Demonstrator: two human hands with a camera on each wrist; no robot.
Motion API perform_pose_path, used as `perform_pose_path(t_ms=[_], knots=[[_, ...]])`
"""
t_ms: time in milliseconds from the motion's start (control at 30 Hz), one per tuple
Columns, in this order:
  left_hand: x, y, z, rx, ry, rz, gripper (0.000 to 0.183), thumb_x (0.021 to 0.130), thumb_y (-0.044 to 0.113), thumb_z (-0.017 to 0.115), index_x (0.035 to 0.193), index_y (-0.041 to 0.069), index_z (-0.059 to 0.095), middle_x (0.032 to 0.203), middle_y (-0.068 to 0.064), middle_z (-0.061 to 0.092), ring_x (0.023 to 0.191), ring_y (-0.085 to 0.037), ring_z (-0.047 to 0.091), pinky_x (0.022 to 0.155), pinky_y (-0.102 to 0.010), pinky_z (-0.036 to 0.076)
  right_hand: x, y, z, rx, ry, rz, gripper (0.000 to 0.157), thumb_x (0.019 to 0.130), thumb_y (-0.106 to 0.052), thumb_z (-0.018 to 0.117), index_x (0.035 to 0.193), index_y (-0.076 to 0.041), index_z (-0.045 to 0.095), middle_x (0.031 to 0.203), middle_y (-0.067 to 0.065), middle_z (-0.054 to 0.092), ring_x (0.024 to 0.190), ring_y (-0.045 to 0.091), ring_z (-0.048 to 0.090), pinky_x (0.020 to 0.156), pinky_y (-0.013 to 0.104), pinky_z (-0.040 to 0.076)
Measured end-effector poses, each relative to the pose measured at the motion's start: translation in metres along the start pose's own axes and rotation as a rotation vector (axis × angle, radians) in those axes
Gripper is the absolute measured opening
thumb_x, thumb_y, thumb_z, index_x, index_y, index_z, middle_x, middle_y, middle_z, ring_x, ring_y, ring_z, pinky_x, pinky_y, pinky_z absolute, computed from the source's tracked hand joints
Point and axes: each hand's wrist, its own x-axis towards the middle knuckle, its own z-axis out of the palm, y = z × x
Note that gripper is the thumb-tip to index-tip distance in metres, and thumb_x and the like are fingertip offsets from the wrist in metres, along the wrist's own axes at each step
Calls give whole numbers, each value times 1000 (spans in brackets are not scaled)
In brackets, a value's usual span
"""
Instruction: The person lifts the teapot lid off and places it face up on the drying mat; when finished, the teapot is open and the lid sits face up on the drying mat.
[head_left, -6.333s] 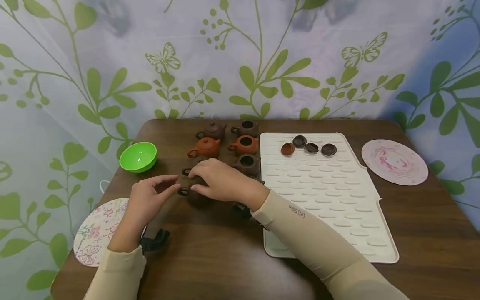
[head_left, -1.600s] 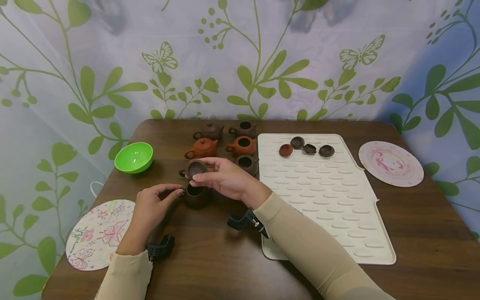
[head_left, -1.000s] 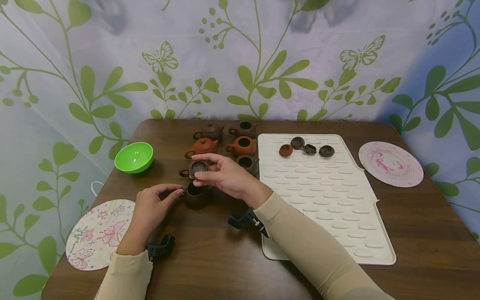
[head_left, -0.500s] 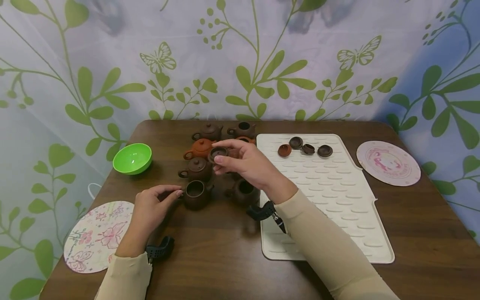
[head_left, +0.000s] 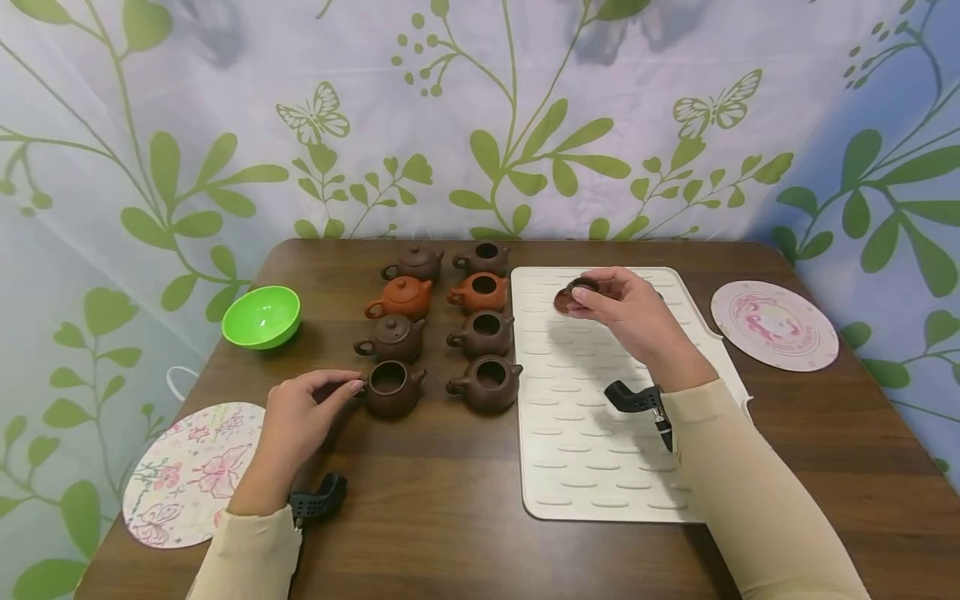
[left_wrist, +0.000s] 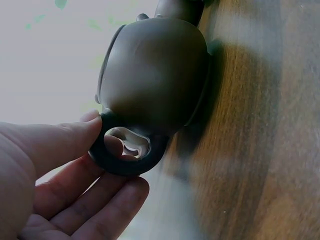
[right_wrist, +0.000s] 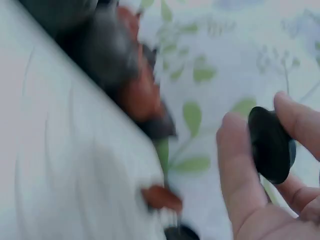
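Note:
My left hand point(head_left: 300, 417) pinches the handle of a dark brown clay teapot point(head_left: 392, 393), which stands lidless at the front of the left column. The left wrist view shows thumb and fingers at the handle loop point(left_wrist: 132, 162). My right hand point(head_left: 641, 321) holds a small dark teapot lid point(right_wrist: 270, 145) between thumb and fingers, over the far part of the white mat point(head_left: 585, 467). A reddish lid point(head_left: 563, 302) lies right beside it. Most of the other loose lids are hidden behind the right hand.
Behind the held pot stand a dark lidded teapot point(head_left: 393, 337), an orange lidded one point(head_left: 402, 297) and a purplish-brown one point(head_left: 415, 262). A second column of lidless teapots point(head_left: 489, 385) borders the mat. A green bowl point(head_left: 261, 318) and round patterned mats point(head_left: 776, 325) lie at the sides.
Earlier both hands were at the front left teapot. The right hand lifted the lid off and carried it right, over the white mat. The left hand stays at the handle.

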Motion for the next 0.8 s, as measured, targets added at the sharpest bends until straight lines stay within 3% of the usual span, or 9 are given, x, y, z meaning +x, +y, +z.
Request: perform_pose_path(t_ms=[167, 433, 533, 800], knots=[[0, 1, -2, -4, -8, -16, 14, 96, 20, 82, 107, 13, 85, 98, 0, 79, 88, -18, 72, 74, -26, 54, -6, 14, -30, -366, 59, 67, 58, 98, -31, 80, 142, 0, 59, 127, 18, 64, 107, 29, 71, 96, 39, 55], [1, 3, -1, -6, -9, -7, 14, 96, 20, 82, 108, 12, 85, 97, 0, 79, 87, -18, 73, 73, -25, 54, 1, 30, -39, -691, -23, 87, 57, 95, -28, 83, 143, -5, 63, 124, 19, 66, 104, 31, 63, 83, 43, 55], [1, 3, -1, -3, -9, -1, 14, 96, 20, 81, 108, 12, 85, 98, 0, 79, 88, -18, 73, 74, -26, 55, 1, 30, -38, -757, -36, 112, 55, 96, -27, 83, 143, -7, 64, 128, 20, 63, 111, 35, 61, 89, 50, 53], [1, 3, -1, 11, -11, -6, 14, 96, 19, 82, 108, 12, 85, 98, 0, 79, 89, -19, 73, 75, -31, 56, 0, 27, -36, -754, -49, 149, 59, 96, -28, 82, 147, -8, 61, 139, 23, 56, 126, 40, 54, 100, 57, 46]])
